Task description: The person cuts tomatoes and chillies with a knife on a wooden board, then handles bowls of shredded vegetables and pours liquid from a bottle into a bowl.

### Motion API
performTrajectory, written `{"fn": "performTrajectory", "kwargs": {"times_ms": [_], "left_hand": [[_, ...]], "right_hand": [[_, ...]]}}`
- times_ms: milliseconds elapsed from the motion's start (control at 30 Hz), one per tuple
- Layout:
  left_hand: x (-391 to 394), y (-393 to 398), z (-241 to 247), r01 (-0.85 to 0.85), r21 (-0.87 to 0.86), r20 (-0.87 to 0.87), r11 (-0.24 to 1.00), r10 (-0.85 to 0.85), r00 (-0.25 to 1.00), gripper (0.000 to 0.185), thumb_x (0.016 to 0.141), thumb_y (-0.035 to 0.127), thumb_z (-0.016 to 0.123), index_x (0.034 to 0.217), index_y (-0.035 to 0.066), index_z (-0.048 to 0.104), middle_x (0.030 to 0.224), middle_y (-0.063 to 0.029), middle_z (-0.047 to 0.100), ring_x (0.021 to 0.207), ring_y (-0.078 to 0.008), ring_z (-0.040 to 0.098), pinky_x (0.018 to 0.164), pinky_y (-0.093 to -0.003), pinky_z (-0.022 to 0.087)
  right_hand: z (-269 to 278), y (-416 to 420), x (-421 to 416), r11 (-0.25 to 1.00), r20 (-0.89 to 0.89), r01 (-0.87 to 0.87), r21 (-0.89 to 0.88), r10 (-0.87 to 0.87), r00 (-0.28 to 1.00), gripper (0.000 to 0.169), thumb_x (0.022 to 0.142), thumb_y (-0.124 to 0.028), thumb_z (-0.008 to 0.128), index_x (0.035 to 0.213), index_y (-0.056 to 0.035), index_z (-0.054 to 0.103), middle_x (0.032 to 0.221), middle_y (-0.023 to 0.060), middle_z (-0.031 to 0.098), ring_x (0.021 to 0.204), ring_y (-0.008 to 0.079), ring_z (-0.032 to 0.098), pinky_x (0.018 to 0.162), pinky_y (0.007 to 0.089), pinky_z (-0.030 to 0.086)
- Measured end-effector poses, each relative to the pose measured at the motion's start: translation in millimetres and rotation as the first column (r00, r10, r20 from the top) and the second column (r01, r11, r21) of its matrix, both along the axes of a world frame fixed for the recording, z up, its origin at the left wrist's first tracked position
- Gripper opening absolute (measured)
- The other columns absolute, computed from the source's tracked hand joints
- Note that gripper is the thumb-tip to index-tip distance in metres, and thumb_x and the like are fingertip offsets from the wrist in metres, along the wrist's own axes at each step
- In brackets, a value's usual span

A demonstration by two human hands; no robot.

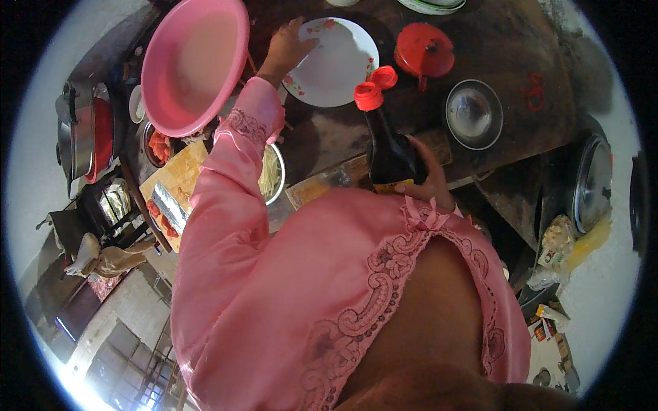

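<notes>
My right hand (pixel 429 174) is wrapped around a dark bottle (pixel 388 146), held upright before my chest. Its red flip cap (pixel 369 96) is hinged back. A white plate with red flowers (pixel 334 67) is farther out, and my left hand (pixel 290 43) grips its left rim, thumb over the edge. The bottle's cap overlaps the plate's near right edge in view. Left of that hand is a pink plastic basin (pixel 203 67) of cloudy liquid. Under my left sleeve, a cleaver (pixel 170 208) rests on a wooden cutting board (pixel 177 169) beside red pieces of food.
A red lidded pot (pixel 424 50) and a small metal bowl (pixel 474 114) stand right of the plate on the dark table (pixel 519 118). Pale shreds fill a white-rimmed bowl (pixel 270 174) by my left forearm. Red pieces lie in another bowl (pixel 158 146). A pot lid (pixel 592 185) leans at far right.
</notes>
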State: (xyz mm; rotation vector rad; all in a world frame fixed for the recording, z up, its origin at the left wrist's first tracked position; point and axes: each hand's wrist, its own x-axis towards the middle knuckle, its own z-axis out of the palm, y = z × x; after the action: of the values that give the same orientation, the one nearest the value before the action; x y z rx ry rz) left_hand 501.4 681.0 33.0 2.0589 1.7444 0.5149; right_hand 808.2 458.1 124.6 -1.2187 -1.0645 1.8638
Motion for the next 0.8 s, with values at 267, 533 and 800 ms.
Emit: {"fn": "performTrajectory", "kwargs": {"times_ms": [267, 533, 800], "left_hand": [[8, -4, 2, -0.024, -0.052, -0.094, 0.998, 0.019, 0.995, 0.072, 0.070, 0.035, 0.071, 0.129, 0.005, 0.042, 0.126, -0.0184, 0.049, 0.118, -0.0335, 0.044, 0.099, -0.0400, 0.036], [-1, 15, -14, 0.004, 0.186, -0.092, 0.983, 0.013, 0.996, 0.044, 0.074, 0.023, 0.063, 0.114, 0.007, 0.056, 0.105, -0.0168, 0.060, 0.099, -0.0327, 0.057, 0.086, -0.0410, 0.045], [-5, 31, 23, -0.296, 0.013, 0.442, 0.955, 0.260, 0.858, 0.016, 0.084, 0.013, 0.056, 0.095, 0.002, 0.064, 0.088, -0.0060, 0.065, 0.077, -0.0128, 0.060, 0.071, -0.0276, 0.049]], "right_hand": [[4, 1, -3, 0.996, -0.128, 0.021, -0.091, -0.033, 0.991, 0.092, 0.057, -0.016, 0.081, 0.134, -0.0009, 0.034, 0.127, 0.0127, 0.044, 0.118, 0.0217, 0.042, 0.101, 0.0333, 0.030], [-10, -2, 5, 0.999, 0.071, -0.041, 0.027, 0.039, 0.997, 0.092, 0.056, -0.021, 0.082, 0.133, -0.0010, 0.036, 0.126, 0.0117, 0.046, 0.117, 0.0204, 0.043, 0.100, 0.0328, 0.031], [-4, -5, 0, 0.999, 0.028, 0.041, -0.028, -0.040, 0.999, 0.092, 0.055, -0.021, 0.082, 0.133, -0.0024, 0.037, 0.126, 0.0115, 0.046, 0.117, 0.0207, 0.043, 0.101, 0.0323, 0.031]]}}
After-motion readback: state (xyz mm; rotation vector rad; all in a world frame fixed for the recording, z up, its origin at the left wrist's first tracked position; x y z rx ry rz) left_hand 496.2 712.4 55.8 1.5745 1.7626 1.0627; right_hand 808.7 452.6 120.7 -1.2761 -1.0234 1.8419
